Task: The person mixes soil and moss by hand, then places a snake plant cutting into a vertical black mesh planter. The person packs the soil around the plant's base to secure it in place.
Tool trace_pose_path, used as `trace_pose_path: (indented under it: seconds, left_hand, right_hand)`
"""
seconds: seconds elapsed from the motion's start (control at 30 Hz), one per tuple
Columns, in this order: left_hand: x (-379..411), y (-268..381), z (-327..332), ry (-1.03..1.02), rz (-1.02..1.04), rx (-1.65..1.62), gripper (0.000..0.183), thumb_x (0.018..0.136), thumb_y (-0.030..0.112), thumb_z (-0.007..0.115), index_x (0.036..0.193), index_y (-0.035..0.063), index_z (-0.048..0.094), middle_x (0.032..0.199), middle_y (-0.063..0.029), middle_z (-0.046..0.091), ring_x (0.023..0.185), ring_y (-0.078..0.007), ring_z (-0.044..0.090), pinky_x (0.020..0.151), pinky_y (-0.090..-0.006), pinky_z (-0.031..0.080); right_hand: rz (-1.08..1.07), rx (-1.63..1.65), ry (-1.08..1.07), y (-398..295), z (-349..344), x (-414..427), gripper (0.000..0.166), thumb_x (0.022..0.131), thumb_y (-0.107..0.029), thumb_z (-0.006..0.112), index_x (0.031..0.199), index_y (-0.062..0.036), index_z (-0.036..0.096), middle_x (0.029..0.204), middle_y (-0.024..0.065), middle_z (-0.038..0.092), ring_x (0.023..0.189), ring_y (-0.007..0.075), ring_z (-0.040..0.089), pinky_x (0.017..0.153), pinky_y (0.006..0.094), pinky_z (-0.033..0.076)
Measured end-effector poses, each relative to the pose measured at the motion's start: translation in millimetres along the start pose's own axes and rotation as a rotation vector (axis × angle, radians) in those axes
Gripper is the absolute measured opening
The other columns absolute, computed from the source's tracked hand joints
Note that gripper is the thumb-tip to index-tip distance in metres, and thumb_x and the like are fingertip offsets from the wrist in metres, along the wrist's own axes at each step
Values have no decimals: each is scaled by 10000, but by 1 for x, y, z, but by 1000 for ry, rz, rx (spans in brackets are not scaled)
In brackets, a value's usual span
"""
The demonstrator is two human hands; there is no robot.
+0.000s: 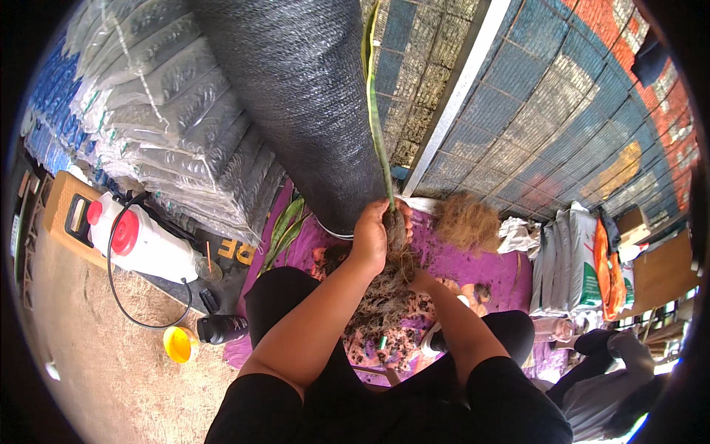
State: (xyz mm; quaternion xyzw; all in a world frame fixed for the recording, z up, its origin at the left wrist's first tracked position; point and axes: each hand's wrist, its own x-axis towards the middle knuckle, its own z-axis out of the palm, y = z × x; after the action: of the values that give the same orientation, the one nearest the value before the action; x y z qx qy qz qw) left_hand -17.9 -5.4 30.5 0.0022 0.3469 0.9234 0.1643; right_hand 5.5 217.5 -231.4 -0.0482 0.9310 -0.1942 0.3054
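Note:
My left hand (370,236) is wrapped around the base of a snake plant (378,133), whose tall, yellow-edged leaf points up and away from me. Below that grip hangs a shaggy mass of roots and soil (383,299). My right hand (424,282) is at the right side of these roots; its fingers are hidden among them. Beneath is a purple sheet (499,276), strewn with dark soil around my knees. Another snake plant (285,230) with variegated leaves lies to the left, beyond my left knee.
A big black mesh roll (294,111) rises ahead, beside stacked plastic-wrapped bags (183,127). Left are a white sprayer (144,238), a black bottle (222,329) and a yellow container (181,344). Brown fibre (468,222) and filled bags (563,261) sit right; another person (610,383) is nearby.

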Motion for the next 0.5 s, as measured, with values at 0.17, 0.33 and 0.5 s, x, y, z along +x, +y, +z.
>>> trace_pose_path:
  seconds: [0.17, 0.33, 0.5]
  left_hand:
    - [-11, 1, 10, -28, 17, 77, 228, 817, 206, 395, 916, 34, 506, 768, -86, 527, 696, -190, 546, 645, -355, 501]
    - [-8, -6, 1, -27, 171, 326, 275, 878, 211, 446, 1096, 49, 486, 789, -77, 517, 721, -185, 555, 638, -352, 502]
    - [-19, 1, 17, -22, 111, 286, 319, 874, 202, 463, 1163, 69, 478, 799, -50, 510, 719, -171, 568, 609, -336, 496]
  right_hand:
    - [2, 688, -186, -64, -101, -66, 504, 744, -73, 545, 1213, 19, 386, 1086, 197, 528, 953, 302, 564, 705, 433, 517]
    - [-286, 1226, -103, -95, -151, -107, 472, 725, -32, 536, 1174, 25, 403, 1031, 149, 543, 943, 290, 567, 731, 449, 516]
    - [-617, 1614, -52, -104, -171, -130, 407, 737, -86, 565, 1124, -48, 445, 1034, 122, 555, 880, 252, 584, 742, 426, 512]
